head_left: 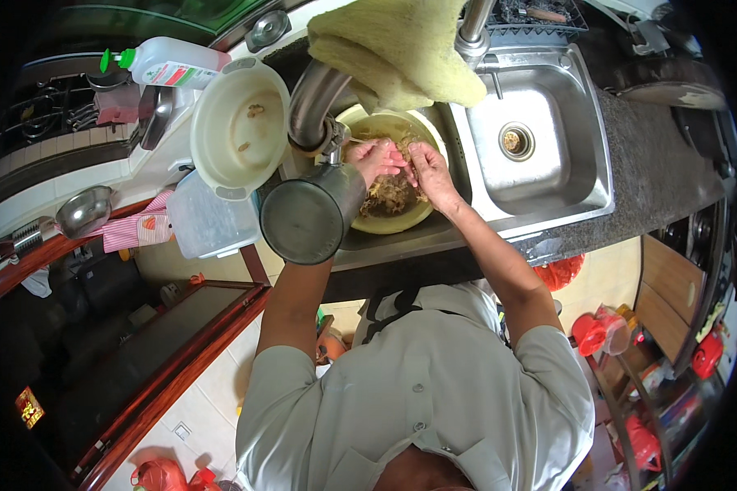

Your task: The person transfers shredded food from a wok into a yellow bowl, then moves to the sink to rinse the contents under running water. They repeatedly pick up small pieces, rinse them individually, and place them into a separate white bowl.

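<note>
Over a yellow-green plastic basin [439,132] set in the left sink bowl, my two hands work close together. My left hand [376,161] is palm-up with its fingers slightly curled, partly hidden by the metal faucet. Beside it, my right hand [428,169] pinches a small brownish piece of food, too small to name. Brown, stringy food pieces [388,195] lie in water in the basin. A second pale plastic basin [204,132], left of the faucet, holds a few small brown bits.
The metal faucet [319,104] arches over the basin's left side, with a yellow cloth [399,49] draped above. To the right lies a steel sink bowl [528,178]. A pump soap bottle [175,61] and a clear plastic container [212,215] are at the left.
</note>
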Motion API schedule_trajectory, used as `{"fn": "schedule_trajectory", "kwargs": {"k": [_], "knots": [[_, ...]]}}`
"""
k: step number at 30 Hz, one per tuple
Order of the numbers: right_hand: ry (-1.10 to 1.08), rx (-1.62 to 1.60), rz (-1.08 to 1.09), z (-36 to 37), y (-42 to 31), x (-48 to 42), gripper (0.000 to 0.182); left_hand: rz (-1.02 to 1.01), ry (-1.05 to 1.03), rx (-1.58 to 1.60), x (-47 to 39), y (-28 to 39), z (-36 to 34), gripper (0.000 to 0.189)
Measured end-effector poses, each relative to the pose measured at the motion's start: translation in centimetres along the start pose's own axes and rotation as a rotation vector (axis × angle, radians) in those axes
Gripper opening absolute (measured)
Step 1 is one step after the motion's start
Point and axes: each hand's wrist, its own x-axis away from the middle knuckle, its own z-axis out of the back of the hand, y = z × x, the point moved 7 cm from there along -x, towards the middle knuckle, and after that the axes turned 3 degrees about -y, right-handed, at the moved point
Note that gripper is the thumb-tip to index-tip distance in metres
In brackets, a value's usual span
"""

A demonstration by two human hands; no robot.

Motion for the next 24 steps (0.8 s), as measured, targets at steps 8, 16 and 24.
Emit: {"fn": "schedule_trajectory", "kwargs": {"k": [8,16,24], "knots": [[-0.013,0.082,0.026,-1.3,0.0,-0.4,0.031,-0.243,0.049,-0.347,-0.2,-0.2,1.0,0.019],[-0.071,0.154,0.028,-2.4,-1.0,0.8,0.030,-0.151,-0.071,-0.303,1.0,0.4,0.9,0.012],[-0.063,0.256,-0.011,-2.8,-0.3,1.5,0.030,-0.463,0.006,-0.688,1.8,1.5,0.7,0.012]]}}
